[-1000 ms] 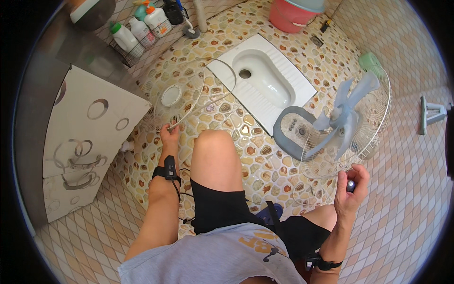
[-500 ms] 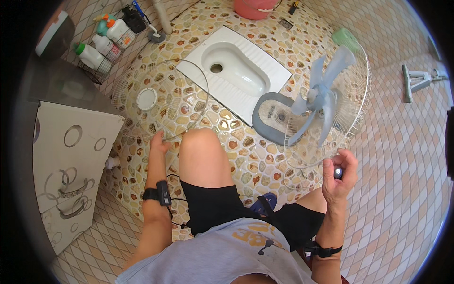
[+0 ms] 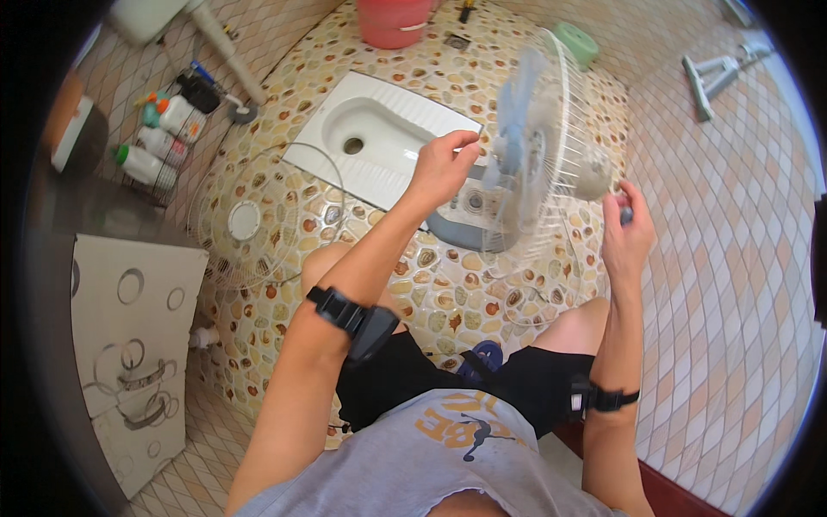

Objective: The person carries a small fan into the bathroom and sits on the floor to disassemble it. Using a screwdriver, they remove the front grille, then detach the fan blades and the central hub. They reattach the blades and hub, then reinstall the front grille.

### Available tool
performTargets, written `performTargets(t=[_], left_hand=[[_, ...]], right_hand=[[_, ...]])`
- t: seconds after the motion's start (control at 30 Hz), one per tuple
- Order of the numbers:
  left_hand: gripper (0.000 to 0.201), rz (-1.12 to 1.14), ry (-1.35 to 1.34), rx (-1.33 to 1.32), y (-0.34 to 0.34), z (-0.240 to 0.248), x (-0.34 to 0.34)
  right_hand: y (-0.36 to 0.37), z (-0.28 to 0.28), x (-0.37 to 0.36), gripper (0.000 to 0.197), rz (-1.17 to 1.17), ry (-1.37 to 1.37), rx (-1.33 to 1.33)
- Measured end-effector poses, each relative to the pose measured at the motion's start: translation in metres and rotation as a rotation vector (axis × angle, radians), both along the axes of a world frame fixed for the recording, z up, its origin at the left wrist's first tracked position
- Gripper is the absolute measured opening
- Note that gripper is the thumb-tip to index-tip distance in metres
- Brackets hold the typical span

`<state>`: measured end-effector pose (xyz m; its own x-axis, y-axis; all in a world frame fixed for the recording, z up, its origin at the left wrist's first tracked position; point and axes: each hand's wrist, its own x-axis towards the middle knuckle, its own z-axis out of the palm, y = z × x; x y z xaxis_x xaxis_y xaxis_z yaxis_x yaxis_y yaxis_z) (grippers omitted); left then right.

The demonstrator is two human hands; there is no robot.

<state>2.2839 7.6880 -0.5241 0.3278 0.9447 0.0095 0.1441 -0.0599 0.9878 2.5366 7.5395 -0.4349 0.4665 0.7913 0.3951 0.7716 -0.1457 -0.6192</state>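
Observation:
A standing fan without its front grille is at the right of centre, its blue blades (image 3: 514,121) facing left and blurred. A white wire rear grille (image 3: 564,112) stands behind them. My left hand (image 3: 442,168) is stretched out before the blades, fingers loosely bent and apart, holding nothing that shows. Beside the motor housing (image 3: 593,177), my right hand (image 3: 629,233) is closed around a small dark rounded object (image 3: 626,215) whose kind I cannot make out. Its fingertips are close to the housing. The grey fan base (image 3: 465,231) is on the floor.
The round front grille (image 3: 244,221) lies at the left, near a white squat toilet (image 3: 379,129). A bottle rack (image 3: 159,151) and a patterned cabinet (image 3: 129,345) line the left side. A pink bucket (image 3: 392,21), green container (image 3: 577,43) and squeegee (image 3: 706,82) are farther off.
My left hand has moved from the front grille on the floor to the blades. The fan head has swung to face left. My right hand has gone up beside the motor housing.

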Motion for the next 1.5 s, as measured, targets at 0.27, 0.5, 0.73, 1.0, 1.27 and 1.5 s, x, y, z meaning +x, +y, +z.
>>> performTargets(t=[0.27, 0.5, 0.73, 1.0, 1.27, 1.5], left_hand=[[0.036, 0.057, 0.208, 0.037, -0.035, -0.045, 0.008], [0.026, -0.455, 0.565, -0.352, -0.152, -0.107, -0.011], [0.026, -0.424, 0.081, -0.692, -0.205, -0.123, 0.018], [0.018, -0.063, 0.259, -0.790, -0.184, -0.098, -0.022], [0.018, 0.280, -0.098, -0.896, -0.191, -0.070, -0.057], [0.021, 0.235, -0.050, -0.769, -0.190, -0.075, -0.065]], right_hand=[[-0.036, -0.089, 0.042, 0.029, -0.061, 1.023, -0.077], [-0.074, -0.203, -0.046, 0.033, -0.028, 1.164, -0.609], [-0.089, -0.235, -0.096, 0.045, -0.081, 1.630, -0.406], [-0.126, -0.303, -0.118, 0.027, 0.536, 0.291, -0.947], [-0.182, -0.379, -0.206, 0.021, 1.221, -0.259, -1.060], [-0.187, -0.388, -0.200, 0.042, 1.358, -0.336, -1.062]])
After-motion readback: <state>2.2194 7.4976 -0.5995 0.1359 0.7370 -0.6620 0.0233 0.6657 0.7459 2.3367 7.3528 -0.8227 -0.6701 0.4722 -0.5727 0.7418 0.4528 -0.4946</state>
